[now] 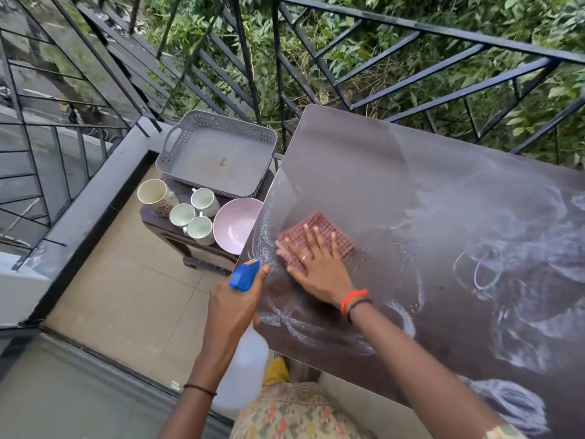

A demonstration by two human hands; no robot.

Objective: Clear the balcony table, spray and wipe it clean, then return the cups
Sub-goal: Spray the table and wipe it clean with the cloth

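"While the right hand lies flat with spread fingers on the pink waffle cloth, what is the left hand doing?" asks the first observer.

"It grips the neck of the spray bottle, just left of the table's near corner, at lower centre of the frame. The bottle's body is clear and its blue spray head points toward the cloth. The orange label on top of the head is too small to read."

"And the brown table itself?"

"It fills the right half of the frame. The cloth sits near its left edge. White foam streaks loop across the surface to the right and down toward the bottom edge."

"Where are the cups?"

"Off the table, on a dark side stand at centre left. Three white cups stand upright in a tight cluster. A taller patterned mug stands to their left; its print is red-brown, but no words can be made out. A pink bowl sits at their right, its rim partly hidden by the table edge. A grey perforated tray rests behind them, toward the black railing."

"Are the two hands together?"

"Apart, though near each other: one pressing the cloth, one wrapped round the bottle."
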